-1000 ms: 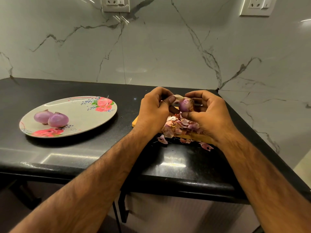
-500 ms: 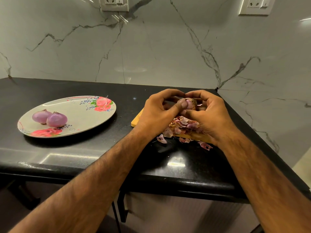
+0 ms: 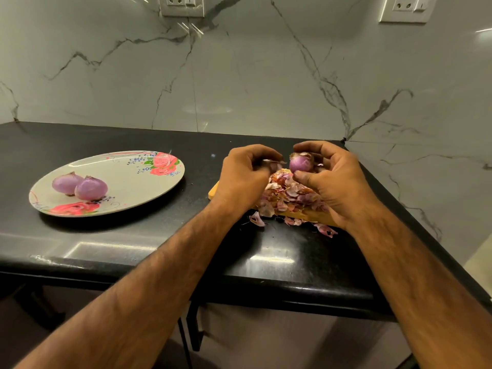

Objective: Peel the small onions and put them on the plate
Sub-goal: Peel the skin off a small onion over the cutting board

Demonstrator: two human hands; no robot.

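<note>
My right hand grips a small purple onion between thumb and fingers, above a heap of onion skins on a wooden board. My left hand is just left of it, pinching a pale strip of peel that is off the onion. Two peeled onions lie side by side on the left part of a floral plate, which sits on the black counter to the left.
The black counter ends in a front edge close to me and meets marble walls at the back and right. Loose skin scraps lie on the counter in front of the board. Wall sockets sit high on the backsplash.
My hands have drawn apart. The left hand pulled a strip of peel away leftward, and the onion in my right hand now shows more bare purple flesh.
</note>
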